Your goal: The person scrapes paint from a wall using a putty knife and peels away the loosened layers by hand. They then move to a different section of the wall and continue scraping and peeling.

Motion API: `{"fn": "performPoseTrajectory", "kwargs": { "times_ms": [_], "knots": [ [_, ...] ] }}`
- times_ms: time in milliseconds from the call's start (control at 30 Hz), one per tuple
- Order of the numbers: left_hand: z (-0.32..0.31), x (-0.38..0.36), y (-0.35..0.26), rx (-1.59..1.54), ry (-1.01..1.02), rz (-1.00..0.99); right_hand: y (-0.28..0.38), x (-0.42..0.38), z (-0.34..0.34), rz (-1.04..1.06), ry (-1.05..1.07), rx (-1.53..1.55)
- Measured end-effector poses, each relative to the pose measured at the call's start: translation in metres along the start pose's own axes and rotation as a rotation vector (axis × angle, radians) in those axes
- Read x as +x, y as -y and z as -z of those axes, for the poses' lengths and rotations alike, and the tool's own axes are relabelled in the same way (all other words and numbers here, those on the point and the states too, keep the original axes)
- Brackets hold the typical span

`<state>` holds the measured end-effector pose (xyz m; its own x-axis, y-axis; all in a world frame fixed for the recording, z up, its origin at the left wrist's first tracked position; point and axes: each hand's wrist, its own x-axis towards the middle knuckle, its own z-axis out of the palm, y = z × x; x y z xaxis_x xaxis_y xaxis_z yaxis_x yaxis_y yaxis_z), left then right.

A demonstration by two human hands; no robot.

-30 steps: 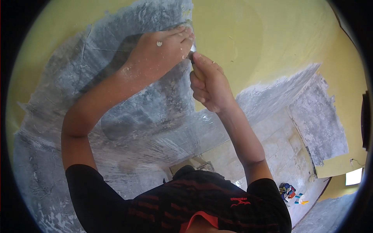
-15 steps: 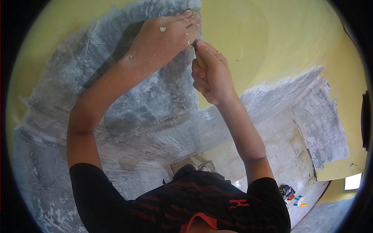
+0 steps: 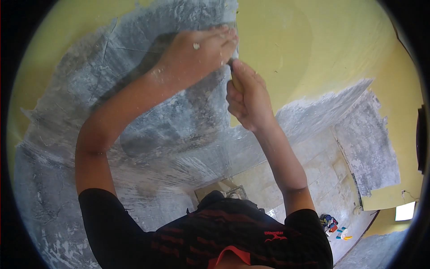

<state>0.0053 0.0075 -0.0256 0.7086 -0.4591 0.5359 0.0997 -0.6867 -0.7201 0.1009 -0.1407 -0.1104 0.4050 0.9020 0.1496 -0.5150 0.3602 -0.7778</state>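
Note:
My right hand (image 3: 251,96) is closed around the yellowish handle of a scraper (image 3: 236,80), just right of the corner where grey and yellow walls meet. Its dark neck runs up beneath my left hand (image 3: 201,51), which hides the blade. The left fingers are pressed together over the blade end, against the wall edge, and are slightly blurred. Pale paint flecks stick to both hands. Left of the corner the wall (image 3: 156,116) is bare, mottled grey; right of it, yellow paint (image 3: 309,49) still covers the upper part.
A ragged bare strip (image 3: 322,103) runs low along the yellow wall. Far below is the tiled floor (image 3: 309,166), with a small pile of coloured items (image 3: 329,223) at lower right. Another patchy grey wall section (image 3: 369,143) stands at the right.
Both hands have moved down a little along the corner together with the scraper. More of the grey wall edge shows above the left hand.

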Motion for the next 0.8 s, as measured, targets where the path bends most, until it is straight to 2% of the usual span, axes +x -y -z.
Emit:
{"fn": "performPoseTrajectory", "kwargs": {
  "times_ms": [133, 200, 267, 333, 467, 633, 800],
  "knots": [
    [0.001, 0.005, 0.007, 0.03, -0.019, -0.012, 0.009, 0.012, 0.003, 0.005, 0.014, -0.017],
    [0.005, 0.019, 0.023, 0.046, -0.105, -0.015, 0.017, 0.016, -0.004, 0.028, 0.011, -0.007],
    [0.011, 0.019, 0.019, -0.008, -0.08, 0.01, 0.019, 0.013, -0.009, 0.052, 0.053, -0.001],
    [0.01, 0.008, 0.007, 0.045, 0.053, -0.025, 0.003, 0.006, -0.002, 0.035, -0.007, -0.001],
    [-0.011, -0.018, -0.022, -0.016, 0.053, -0.031, -0.02, -0.01, 0.021, -0.026, 0.001, -0.029],
    [0.0, -0.005, -0.012, -0.064, 0.063, 0.044, -0.005, -0.003, 0.015, -0.004, 0.044, -0.036],
    [0.001, -0.004, -0.012, -0.056, 0.065, 0.018, -0.014, -0.005, 0.012, 0.014, 0.048, -0.015]
  ]
}}
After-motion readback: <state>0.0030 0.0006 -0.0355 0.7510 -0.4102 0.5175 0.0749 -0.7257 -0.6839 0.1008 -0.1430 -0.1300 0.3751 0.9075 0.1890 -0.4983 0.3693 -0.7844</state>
